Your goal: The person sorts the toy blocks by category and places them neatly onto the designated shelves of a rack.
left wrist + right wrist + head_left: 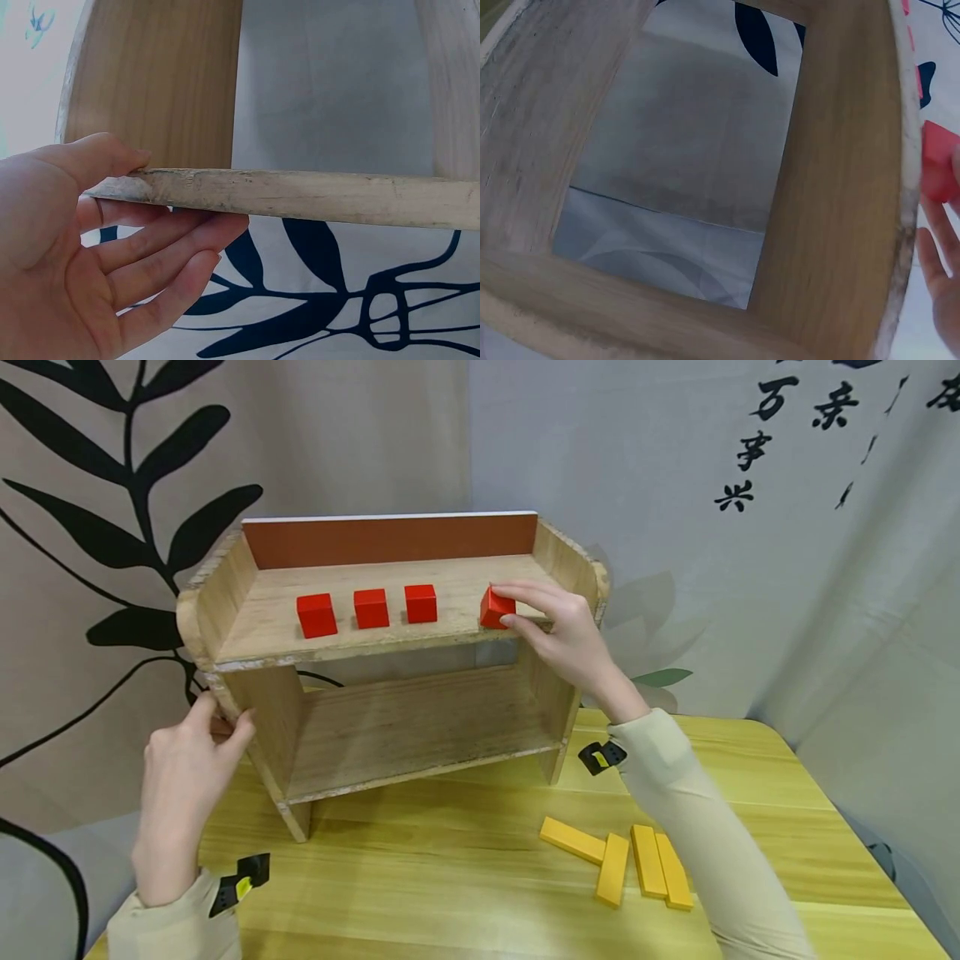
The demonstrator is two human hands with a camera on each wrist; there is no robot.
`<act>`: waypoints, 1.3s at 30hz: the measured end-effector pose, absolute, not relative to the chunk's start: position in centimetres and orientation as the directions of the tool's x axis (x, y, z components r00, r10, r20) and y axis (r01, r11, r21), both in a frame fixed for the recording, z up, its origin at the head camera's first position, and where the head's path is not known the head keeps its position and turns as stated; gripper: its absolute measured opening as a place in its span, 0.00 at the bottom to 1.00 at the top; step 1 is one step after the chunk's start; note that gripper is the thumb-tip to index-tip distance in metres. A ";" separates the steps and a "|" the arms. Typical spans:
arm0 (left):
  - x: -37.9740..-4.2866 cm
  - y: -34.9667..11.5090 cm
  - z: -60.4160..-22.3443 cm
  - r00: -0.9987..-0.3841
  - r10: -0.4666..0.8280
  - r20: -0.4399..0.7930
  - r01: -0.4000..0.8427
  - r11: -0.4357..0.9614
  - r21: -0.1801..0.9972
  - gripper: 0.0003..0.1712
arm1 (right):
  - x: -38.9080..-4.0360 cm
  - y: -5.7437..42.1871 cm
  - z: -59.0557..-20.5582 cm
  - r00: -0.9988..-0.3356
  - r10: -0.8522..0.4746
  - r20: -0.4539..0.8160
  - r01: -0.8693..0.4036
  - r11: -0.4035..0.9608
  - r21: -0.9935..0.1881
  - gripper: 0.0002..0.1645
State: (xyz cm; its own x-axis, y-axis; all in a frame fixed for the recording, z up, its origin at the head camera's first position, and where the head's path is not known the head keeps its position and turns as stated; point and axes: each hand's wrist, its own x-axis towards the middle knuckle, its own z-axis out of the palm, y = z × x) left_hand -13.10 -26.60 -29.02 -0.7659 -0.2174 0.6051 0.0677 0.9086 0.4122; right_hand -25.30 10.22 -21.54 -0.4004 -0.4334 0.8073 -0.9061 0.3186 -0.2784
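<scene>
A small wooden two-tier shelf [420, 727] stands on the table. On its upper board, a red cube [317, 615], a second red cube [371, 608] and a third red cube [421, 603] sit apart in a row. Farther right, my right hand [555, 631] pinches another red cube [495, 608] between thumb and fingers at the board's front edge; the right wrist view shows this red cube [939, 161] at its right border. My left hand [187, 768] grips the shelf's left side panel, its thumb on one face and fingers behind the panel edge [262, 195].
Several yellow blocks lie on the wooden table [390, 877] in front of the shelf's right side, among them a yellow block [572, 840] touching a yellow block [612, 870]. A curtain [375, 435] with black leaf prints hangs behind the shelf.
</scene>
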 end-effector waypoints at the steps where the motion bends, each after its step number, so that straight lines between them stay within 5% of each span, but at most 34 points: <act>1: -13.1 -26.6 -29.0 -0.765 -0.218 0.606 0.067 0.909 0.412 0.11 | -25.4 10.0 -21.5 -0.404 -0.432 0.806 -0.903 0.329 -0.277 0.20; 18: -12.9 -26.4 -29.1 -0.755 -0.214 0.620 0.084 0.906 0.415 0.11 | -25.1 8.9 -22.6 -0.351 -0.476 0.806 -0.879 0.465 -0.109 0.20; 39: -12.8 -26.4 -29.0 -0.774 -0.222 0.593 0.064 0.904 0.422 0.12 | -25.1 7.9 -22.6 -0.458 -0.516 0.723 -0.840 0.517 -0.163 0.25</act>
